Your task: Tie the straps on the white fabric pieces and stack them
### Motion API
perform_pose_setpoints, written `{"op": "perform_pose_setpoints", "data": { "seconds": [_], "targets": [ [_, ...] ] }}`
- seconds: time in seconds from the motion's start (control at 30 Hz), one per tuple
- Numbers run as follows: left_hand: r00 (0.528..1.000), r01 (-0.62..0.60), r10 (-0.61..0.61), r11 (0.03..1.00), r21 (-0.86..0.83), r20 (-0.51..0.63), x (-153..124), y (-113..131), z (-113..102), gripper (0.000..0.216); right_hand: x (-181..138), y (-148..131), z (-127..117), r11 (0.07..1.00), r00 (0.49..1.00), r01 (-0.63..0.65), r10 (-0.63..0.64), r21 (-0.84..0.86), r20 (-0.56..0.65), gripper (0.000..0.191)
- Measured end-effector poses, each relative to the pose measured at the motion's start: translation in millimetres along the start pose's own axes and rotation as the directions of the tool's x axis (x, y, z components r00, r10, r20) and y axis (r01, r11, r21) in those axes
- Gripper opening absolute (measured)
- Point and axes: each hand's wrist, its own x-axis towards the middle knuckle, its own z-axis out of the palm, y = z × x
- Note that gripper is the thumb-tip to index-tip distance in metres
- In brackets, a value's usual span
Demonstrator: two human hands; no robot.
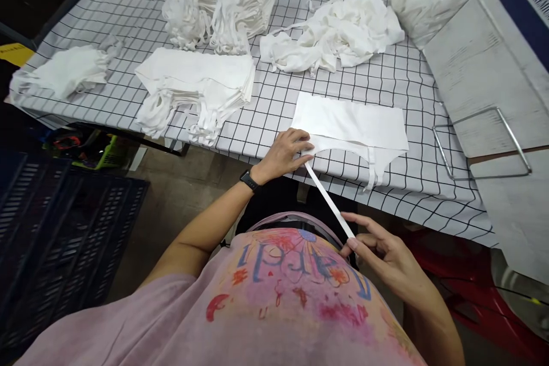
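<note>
A white strappy top [351, 120] lies flat near the table's front edge, its straps toward me. My left hand [286, 151] is at its left front corner, thumb and fingers closed on the fabric where a strap begins. That strap [328, 197] runs taut and straight off the table edge toward my body. Its far end is pinched between the thumb and fingers of my right hand [381, 251], in front of my shirt. The other strap [372, 168] lies loose at the top's right side, hanging slightly over the edge.
A neat stack of white tops [197, 71] lies left of centre, with a taller stack [223, 0] behind it. Loose white garments [338, 34] are heaped at the back, and a smaller bunch [71, 71] lies far left. A metal wire frame [482, 143] stands beside boxes at right.
</note>
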Motion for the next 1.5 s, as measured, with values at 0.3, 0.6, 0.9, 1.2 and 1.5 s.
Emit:
{"op": "perform_pose_setpoints", "data": {
  "seconds": [0.3, 0.6, 0.9, 1.2, 1.5],
  "targets": [
    [1.0, 0.001, -0.001, 1.0, 0.024, 0.007, -1, 2, -2, 0.024, -3, -15, -7, 0.928, 0.981, 0.102, -0.034, 0.358, -0.193, 0.033],
    [0.999, -0.021, 0.018, 0.995, 0.102, 0.03, 0, 10, -5, 0.022, 51, -28, 0, 0.877, 0.892, 0.28, -0.087, 0.391, -0.444, 0.031],
    [0.999, -0.025, 0.02, 0.995, 0.099, 0.048, 1, 11, -7, 0.021, 69, -28, -8, 0.926, 0.761, 0.335, -0.159, 0.172, -0.629, 0.021],
    [0.998, -0.065, 0.064, 0.994, 0.09, 0.008, 34, 5, -14, 0.018, 90, -25, -6, 0.885, 0.853, 0.304, -0.089, 0.353, -0.514, 0.021],
    [0.975, -0.107, 0.077, 0.985, 0.139, 0.207, 69, -5, -11, 0.016, 118, -37, -3, 0.866, 0.872, 0.221, 0.03, 0.449, -0.489, 0.027]
  ]
}}
